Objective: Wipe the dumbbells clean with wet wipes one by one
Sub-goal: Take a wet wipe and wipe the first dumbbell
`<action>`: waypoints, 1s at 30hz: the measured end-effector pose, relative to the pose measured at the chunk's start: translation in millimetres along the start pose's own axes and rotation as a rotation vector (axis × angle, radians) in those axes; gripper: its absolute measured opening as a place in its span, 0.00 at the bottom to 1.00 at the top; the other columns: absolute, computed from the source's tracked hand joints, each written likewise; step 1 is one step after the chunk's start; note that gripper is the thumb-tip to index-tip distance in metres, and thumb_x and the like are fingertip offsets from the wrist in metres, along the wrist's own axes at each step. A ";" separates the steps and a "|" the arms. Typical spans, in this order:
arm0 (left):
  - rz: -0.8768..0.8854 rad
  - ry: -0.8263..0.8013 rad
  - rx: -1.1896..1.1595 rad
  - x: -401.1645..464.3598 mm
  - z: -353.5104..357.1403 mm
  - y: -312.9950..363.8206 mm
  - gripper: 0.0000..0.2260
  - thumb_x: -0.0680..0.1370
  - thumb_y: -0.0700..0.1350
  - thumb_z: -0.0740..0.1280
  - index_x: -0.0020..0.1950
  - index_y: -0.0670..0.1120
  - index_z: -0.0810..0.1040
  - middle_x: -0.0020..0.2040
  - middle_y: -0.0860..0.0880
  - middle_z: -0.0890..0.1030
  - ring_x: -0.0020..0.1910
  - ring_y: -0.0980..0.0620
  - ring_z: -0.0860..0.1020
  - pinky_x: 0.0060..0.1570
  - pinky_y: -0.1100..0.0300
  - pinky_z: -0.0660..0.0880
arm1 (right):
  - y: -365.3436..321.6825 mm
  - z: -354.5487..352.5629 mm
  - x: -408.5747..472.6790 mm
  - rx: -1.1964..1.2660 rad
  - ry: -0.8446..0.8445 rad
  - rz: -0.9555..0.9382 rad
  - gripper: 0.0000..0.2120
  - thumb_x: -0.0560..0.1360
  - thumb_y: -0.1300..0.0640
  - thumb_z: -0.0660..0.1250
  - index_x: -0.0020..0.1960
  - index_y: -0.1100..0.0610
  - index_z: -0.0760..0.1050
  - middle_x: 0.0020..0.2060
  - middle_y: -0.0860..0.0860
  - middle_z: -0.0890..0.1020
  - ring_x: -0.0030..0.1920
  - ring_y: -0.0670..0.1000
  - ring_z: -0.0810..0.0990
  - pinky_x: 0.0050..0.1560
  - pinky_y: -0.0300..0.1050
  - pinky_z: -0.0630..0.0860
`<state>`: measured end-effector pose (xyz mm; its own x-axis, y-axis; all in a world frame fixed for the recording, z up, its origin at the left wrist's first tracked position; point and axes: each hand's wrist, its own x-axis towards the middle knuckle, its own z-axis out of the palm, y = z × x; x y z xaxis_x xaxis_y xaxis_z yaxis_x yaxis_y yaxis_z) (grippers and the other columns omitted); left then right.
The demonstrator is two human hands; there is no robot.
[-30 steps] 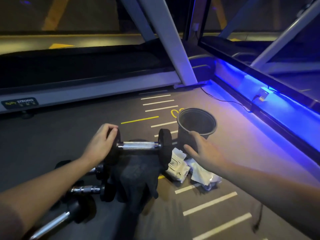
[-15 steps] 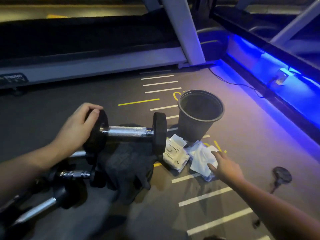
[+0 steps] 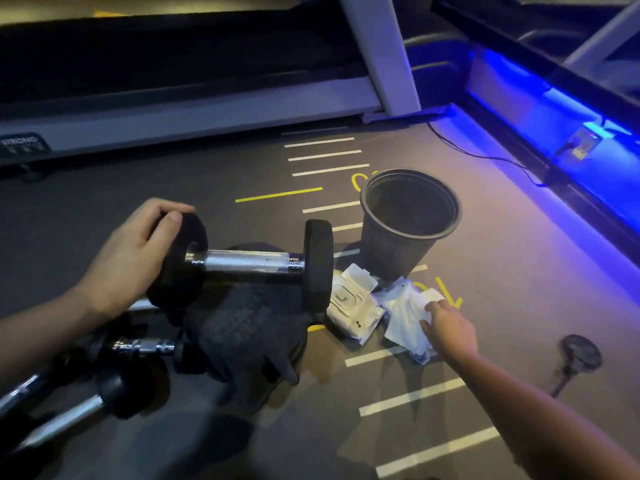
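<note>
L hand point(image 3: 133, 258) fingers curled round one end of black-weighted, chrome-handled dumbbell point(image 3: 247, 263), held horizontal above dark glove point(image 3: 249, 327). R hand point(image 3: 448, 329) fingers loosely spread, tips touching crumpled white wet wipe point(image 3: 405, 317) on floor, beside white wipes pack point(image 3: 349, 306) and grey bin point(image 3: 398, 247).

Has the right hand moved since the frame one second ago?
Yes. The right hand was at the bin's near wall; now it has dropped toward the camera, fingertips on the loose white wipes beside the wipe pack.
</note>
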<state>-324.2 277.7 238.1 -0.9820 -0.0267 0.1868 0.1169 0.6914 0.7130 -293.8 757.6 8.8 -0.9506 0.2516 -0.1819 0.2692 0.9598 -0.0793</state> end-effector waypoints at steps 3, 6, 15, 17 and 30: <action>0.010 0.014 -0.014 -4.1 -1.0 2.6 0.11 0.85 0.45 0.58 0.62 0.50 0.78 0.60 0.55 0.79 0.60 0.58 0.74 0.60 0.58 0.67 | -1.8 2.4 3.2 0.005 0.039 0.020 0.08 0.78 0.54 0.62 0.55 0.54 0.77 0.53 0.52 0.79 0.53 0.55 0.80 0.43 0.46 0.78; -0.008 0.012 -0.015 -4.8 -0.6 4.7 0.11 0.85 0.46 0.58 0.62 0.50 0.79 0.60 0.56 0.79 0.58 0.61 0.74 0.57 0.61 0.66 | -7.0 1.6 3.6 -0.053 0.056 0.035 0.06 0.77 0.61 0.57 0.45 0.56 0.73 0.46 0.54 0.79 0.47 0.58 0.81 0.36 0.45 0.71; -0.020 0.004 -0.042 -1.9 -0.9 4.5 0.10 0.85 0.48 0.59 0.61 0.52 0.78 0.59 0.58 0.79 0.57 0.60 0.74 0.56 0.59 0.66 | -16.8 -60.1 -5.2 0.127 0.231 -0.002 0.03 0.76 0.56 0.62 0.45 0.54 0.70 0.40 0.56 0.81 0.36 0.59 0.75 0.35 0.46 0.68; -0.023 -0.001 -0.053 -1.0 -1.2 4.2 0.10 0.85 0.49 0.59 0.61 0.52 0.78 0.59 0.57 0.79 0.56 0.62 0.73 0.55 0.59 0.66 | -23.5 -83.4 -12.4 0.185 0.245 -0.031 0.04 0.76 0.55 0.62 0.43 0.52 0.68 0.37 0.55 0.80 0.34 0.59 0.73 0.34 0.45 0.67; -0.001 -0.048 -0.060 6.2 -1.9 -3.2 0.09 0.84 0.50 0.59 0.58 0.52 0.77 0.60 0.54 0.78 0.59 0.53 0.75 0.57 0.55 0.69 | -103.4 -249.8 -100.9 0.349 0.521 -0.355 0.03 0.74 0.56 0.67 0.47 0.50 0.74 0.38 0.48 0.81 0.42 0.58 0.80 0.39 0.48 0.72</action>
<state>-330.4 273.9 238.2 -0.9879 0.0080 0.1547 0.1231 0.6466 0.7528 -264.4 664.1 280.1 -0.9166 0.0421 0.3976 -0.1186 0.9211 -0.3709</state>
